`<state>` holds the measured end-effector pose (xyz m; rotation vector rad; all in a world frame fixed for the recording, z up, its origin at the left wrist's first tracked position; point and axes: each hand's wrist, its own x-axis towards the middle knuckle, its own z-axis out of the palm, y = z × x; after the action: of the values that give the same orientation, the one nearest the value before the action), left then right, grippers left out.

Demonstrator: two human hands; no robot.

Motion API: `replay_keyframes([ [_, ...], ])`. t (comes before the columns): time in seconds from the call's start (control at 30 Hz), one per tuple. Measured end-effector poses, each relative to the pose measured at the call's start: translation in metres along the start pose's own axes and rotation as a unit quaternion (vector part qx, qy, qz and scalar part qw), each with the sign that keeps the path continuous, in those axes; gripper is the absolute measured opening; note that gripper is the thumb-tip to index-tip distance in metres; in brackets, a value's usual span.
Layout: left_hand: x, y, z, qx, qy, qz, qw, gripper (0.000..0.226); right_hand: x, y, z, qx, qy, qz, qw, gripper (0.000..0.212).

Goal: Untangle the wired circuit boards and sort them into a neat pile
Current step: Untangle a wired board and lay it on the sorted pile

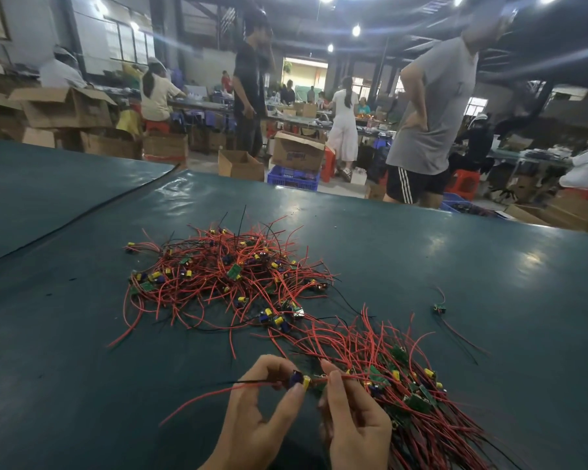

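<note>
Factory floor, workbenches (319, 123), cardboard boxes (297, 150)

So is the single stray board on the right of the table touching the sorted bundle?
No, the stray board lies apart on the green table, with bare surface between it and the sorted bundle.

Left of the hands (306, 412) the counter (65, 385) lies bare; ahead the tangled heap (224, 279) blocks, rightward the sorted pile (408, 395).

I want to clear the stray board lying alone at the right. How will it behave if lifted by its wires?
The lone board would probably dangle; its thin wires curve loosely on the table. It looks light, and apart from the tangled heap, so snagging seems unlikely.
</note>
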<state>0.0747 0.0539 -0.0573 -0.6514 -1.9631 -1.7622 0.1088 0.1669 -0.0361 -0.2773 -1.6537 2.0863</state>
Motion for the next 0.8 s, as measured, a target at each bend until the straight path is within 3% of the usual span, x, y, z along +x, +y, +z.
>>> replay_keyframes([
  [0.17, 0.001, -0.004, -0.003, -0.029, -0.039, -0.061, 0.997, 0.032, -0.001, 0.003, 0.0, -0.02, -0.012, -0.002, 1.0, 0.016],
  [0.4, 0.004, -0.002, 0.001, -0.049, -0.108, -0.133, 0.984, 0.03, 0.003, 0.005, -0.003, -0.038, -0.015, -0.004, 0.999, 0.019],
  [0.6, 0.003, 0.0, 0.002, -0.068, -0.087, -0.151, 0.982, 0.047, 0.012, 0.002, -0.01, 0.011, 0.035, 0.053, 0.998, 0.018],
  [0.8, 0.009, 0.003, -0.003, -0.093, -0.047, -0.157, 0.982, 0.047, 0.028, -0.012, -0.026, 0.105, 0.122, 0.07, 0.985, 0.019],
])
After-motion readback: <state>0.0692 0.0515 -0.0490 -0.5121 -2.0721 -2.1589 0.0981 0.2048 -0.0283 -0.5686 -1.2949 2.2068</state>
